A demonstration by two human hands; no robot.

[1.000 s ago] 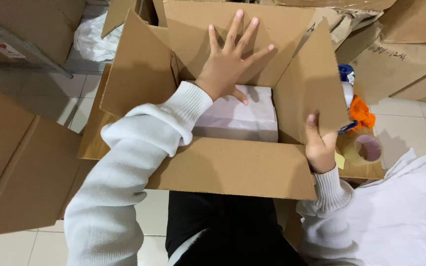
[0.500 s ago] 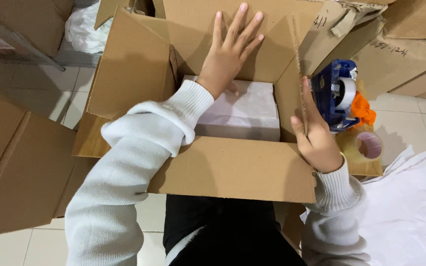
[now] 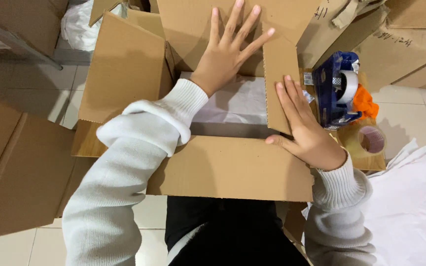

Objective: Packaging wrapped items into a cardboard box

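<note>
The left hand [image 3: 225, 59] lies flat, fingers spread wide, on the far flap of the open brown cardboard box [image 3: 232, 170]. The right hand [image 3: 307, 132], fingers together, presses the right flap beside a blue tape dispenser [image 3: 336, 91].

Floor [image 3: 30, 93]: pale tiles with grey joints. Open cardboard box [image 3: 232, 167] at the middle, flaps spread. Flattened cardboard [image 3: 11, 172] along the left edge. White plastic bag [image 3: 77, 29] toward the far left corner. More cardboard boxes [image 3: 410, 44] at the far right corner. White sheets [image 3: 410, 207] on the tiles at the near right.
</note>
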